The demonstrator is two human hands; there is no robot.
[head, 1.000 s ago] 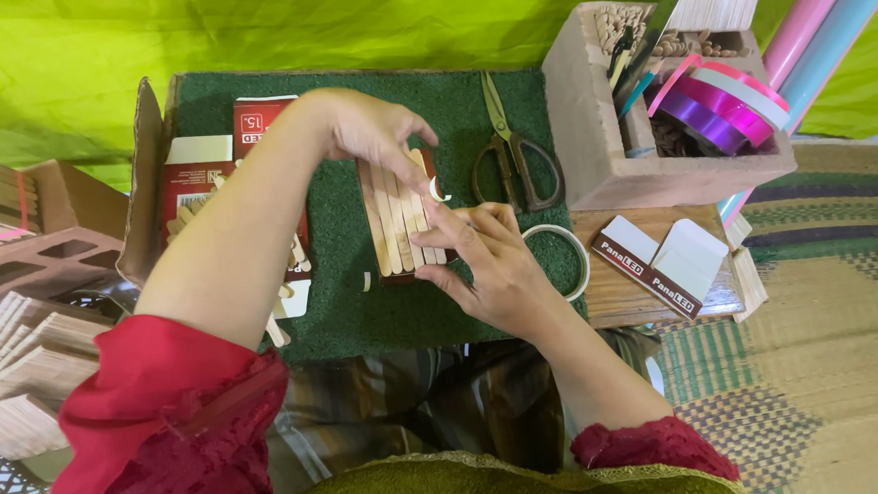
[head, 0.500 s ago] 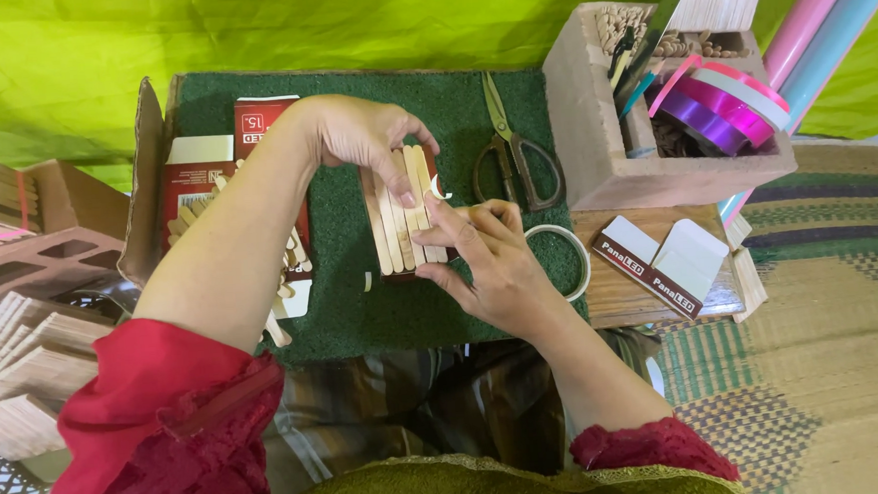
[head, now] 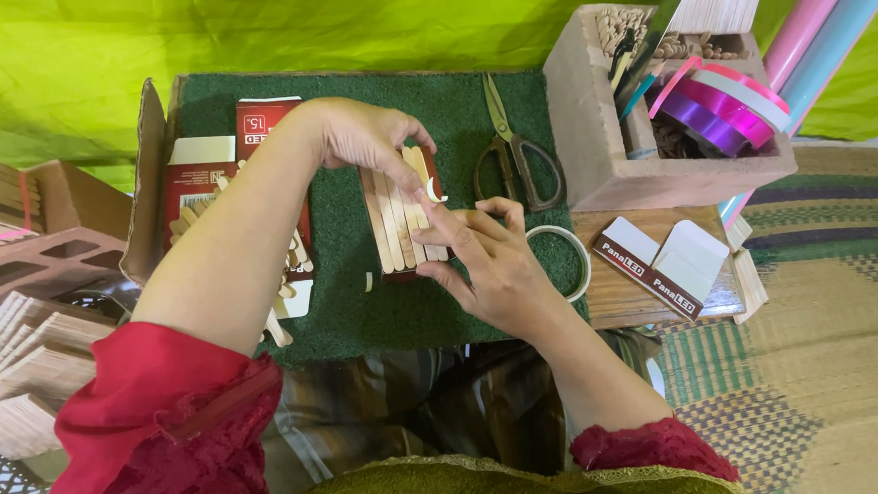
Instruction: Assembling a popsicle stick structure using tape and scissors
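The row of flat wooden craft sticks (head: pixel 403 219) lies side by side near the middle of the green mat (head: pixel 362 311), long axes running from the near edge toward the far edge. The left hand (head: pixel 368 140) pinches the far ends from above, fingers closed on them. The right hand (head: pixel 495 264) comes in from the right side, fingertips grasping the rightmost stick at its near end. Both hands touch the row. Scissors (head: pixel 514 153) lie just beyond, toward the mat's far right corner.
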